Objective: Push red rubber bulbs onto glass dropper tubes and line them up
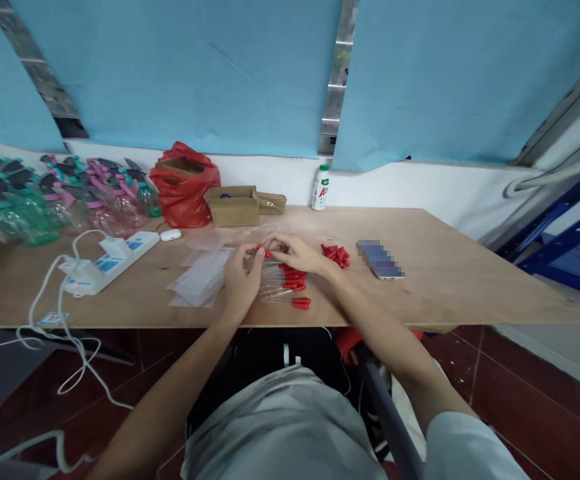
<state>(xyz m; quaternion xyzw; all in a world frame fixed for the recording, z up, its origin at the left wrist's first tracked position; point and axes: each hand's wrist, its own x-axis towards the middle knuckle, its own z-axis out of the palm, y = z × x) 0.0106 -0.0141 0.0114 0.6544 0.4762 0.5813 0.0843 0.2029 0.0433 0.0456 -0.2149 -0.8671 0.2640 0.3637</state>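
My left hand [240, 275] and my right hand [297, 252] meet above the wooden table [445, 280], fingers pinched together on a small red-capped dropper [265, 251] held between them. Below the hands lies a row of several clear droppers with red bulbs [293, 283]. A loose heap of red rubber bulbs [336, 255] sits just right of my right hand. A stack of clear plastic bags [200, 279] lies left of my left hand.
A phone [380, 260] lies right of the bulbs. A white power strip [107, 261] with cables, a white earbud case [171, 235], a red bag [185, 183], a cardboard box [233, 205], a small bottle [321, 187] and bagged spray bottles [45, 200] line the back and left.
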